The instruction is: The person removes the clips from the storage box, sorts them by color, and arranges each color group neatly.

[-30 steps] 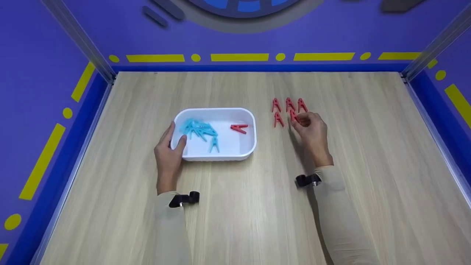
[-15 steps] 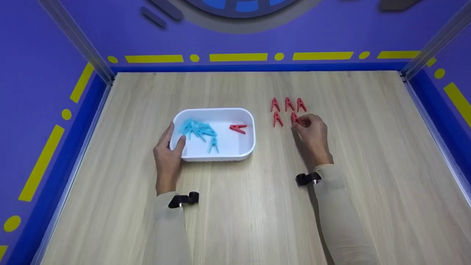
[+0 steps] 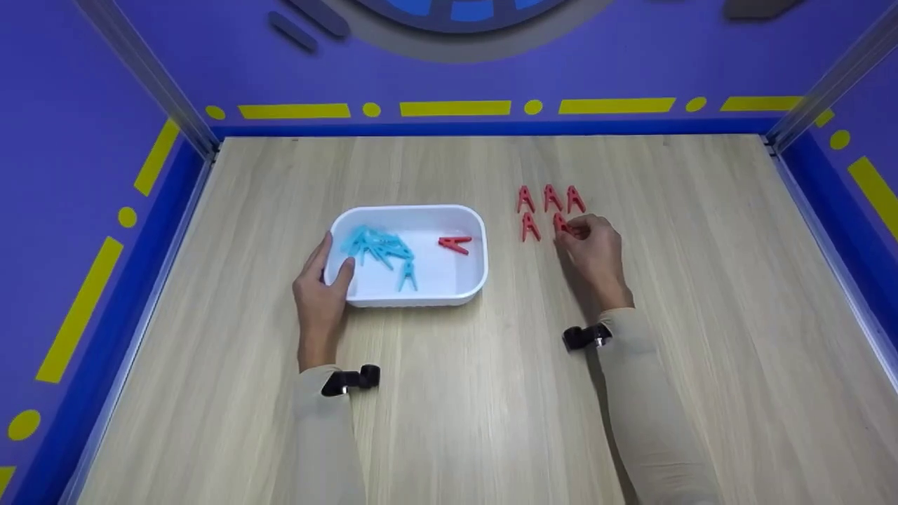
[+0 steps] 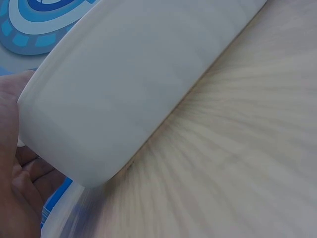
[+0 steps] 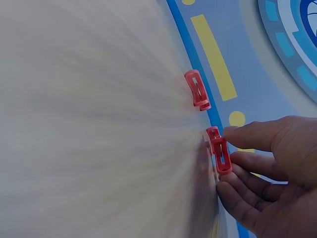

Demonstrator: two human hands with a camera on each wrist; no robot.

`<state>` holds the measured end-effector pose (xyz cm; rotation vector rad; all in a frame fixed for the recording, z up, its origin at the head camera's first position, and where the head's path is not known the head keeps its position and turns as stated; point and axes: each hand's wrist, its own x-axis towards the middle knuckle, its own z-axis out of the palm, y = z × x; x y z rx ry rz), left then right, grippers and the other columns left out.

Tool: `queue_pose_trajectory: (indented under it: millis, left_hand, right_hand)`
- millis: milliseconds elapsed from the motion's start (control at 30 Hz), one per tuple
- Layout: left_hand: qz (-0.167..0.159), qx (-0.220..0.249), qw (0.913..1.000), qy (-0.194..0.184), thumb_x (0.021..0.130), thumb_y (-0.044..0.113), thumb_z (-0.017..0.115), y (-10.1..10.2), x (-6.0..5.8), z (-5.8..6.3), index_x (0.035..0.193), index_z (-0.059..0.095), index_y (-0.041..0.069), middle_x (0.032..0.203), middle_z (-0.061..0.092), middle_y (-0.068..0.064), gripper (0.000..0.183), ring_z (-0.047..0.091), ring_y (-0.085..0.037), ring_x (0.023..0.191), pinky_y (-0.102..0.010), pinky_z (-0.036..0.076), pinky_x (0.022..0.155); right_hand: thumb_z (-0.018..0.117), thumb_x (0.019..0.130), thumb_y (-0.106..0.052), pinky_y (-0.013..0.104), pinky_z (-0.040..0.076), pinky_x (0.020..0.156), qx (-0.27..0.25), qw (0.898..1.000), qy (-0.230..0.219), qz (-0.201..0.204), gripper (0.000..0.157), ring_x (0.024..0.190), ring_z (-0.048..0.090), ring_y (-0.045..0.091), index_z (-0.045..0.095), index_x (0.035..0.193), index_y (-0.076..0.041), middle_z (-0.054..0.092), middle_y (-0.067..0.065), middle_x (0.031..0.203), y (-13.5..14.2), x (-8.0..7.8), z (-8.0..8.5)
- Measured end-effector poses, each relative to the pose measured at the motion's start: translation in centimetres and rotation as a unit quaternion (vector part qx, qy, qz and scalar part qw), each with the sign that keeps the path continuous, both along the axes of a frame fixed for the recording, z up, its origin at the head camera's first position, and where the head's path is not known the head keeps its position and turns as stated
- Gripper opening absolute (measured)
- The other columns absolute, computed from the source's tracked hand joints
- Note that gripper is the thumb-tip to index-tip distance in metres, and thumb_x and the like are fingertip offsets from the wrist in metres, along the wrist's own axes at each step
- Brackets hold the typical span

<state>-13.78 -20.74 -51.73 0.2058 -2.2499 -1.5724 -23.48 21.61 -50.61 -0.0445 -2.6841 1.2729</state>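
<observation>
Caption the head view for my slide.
Left hand grips a white tub; right hand touches a red clothespin.

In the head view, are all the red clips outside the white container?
No, one red clip lies inside the white container, to the right of the light blue clips.

Pegs [image 3: 382,247] in tub [image 3: 407,302], some seemingly overlapping

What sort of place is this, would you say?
Possibly a purpose-built recording booth: purple panels with yellow dashes wall in a wood-grain tabletop, and the person wears black wrist cameras.
</observation>
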Motion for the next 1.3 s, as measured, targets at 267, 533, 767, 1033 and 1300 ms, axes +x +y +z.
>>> queue_pose_trajectory:
  millis: [267,533,767,1033,1300]
  left_hand:
    - [0.006,-0.004,1.0,-0.003,0.103,0.017,0.073,0.01,0.12,0.03,0.157,0.049,0.004,0.161,0.049,-0.012,0.061,0.042,-0.025,0.151,-0.031,0.034,0.123]
    - [0.006,-0.005,0.9999,-0.008,0.103,0.018,0.072,0.05,0.09,-0.04,0.158,0.048,0.005,0.162,0.047,-0.011,0.061,0.04,-0.024,0.152,-0.034,0.034,0.124]
    - [0.008,-0.002,1.0,-0.003,0.103,0.019,0.073,0.06,-0.01,0.05,0.157,0.05,0.006,0.161,0.049,-0.01,0.061,0.042,-0.023,0.15,-0.034,0.036,0.122]
    - [0.008,-0.001,1.0,-0.002,0.102,0.018,0.073,-0.12,0.04,-0.04,0.157,0.05,0.007,0.162,0.048,-0.008,0.061,0.041,-0.023,0.151,-0.033,0.035,0.123]
    - [0.009,-0.011,0.9998,-0.012,0.103,0.02,0.073,0.12,-0.06,-0.14,0.158,0.049,0.007,0.162,0.048,-0.008,0.061,0.041,-0.023,0.152,-0.035,0.035,0.123]
  right_hand:
    - [0.074,0.098,-0.006,0.042,0.051,0.086,0.006,1.0,-0.018,0.005,0.024,0.099,0.062,0.033,0.07,0.115,0.01,0.066,0.023,0.109,-0.1,-0.39,-0.19]
    - [0.076,0.098,-0.01,0.041,0.05,0.085,0.001,1.0,-0.03,0.007,0.028,0.101,0.061,0.032,0.068,0.118,0.009,0.065,0.022,0.111,-0.23,-0.62,-0.13]
    - [0.077,0.097,-0.008,0.043,0.052,0.088,0.003,1.0,-0.011,0.013,0.028,0.101,0.064,0.034,0.07,0.117,0.01,0.068,0.024,0.11,-0.27,-0.96,0.05]
    - [0.077,0.097,-0.008,0.041,0.051,0.086,0.003,1.0,-0.019,0.012,0.028,0.099,0.063,0.031,0.069,0.117,0.009,0.068,0.022,0.109,-0.54,-0.98,0.24]
    - [0.076,0.099,-0.01,0.043,0.052,0.088,-0.006,1.0,-0.022,0.001,0.035,0.104,0.062,0.033,0.065,0.125,0.011,0.065,0.024,0.115,-0.62,-0.56,0.33]
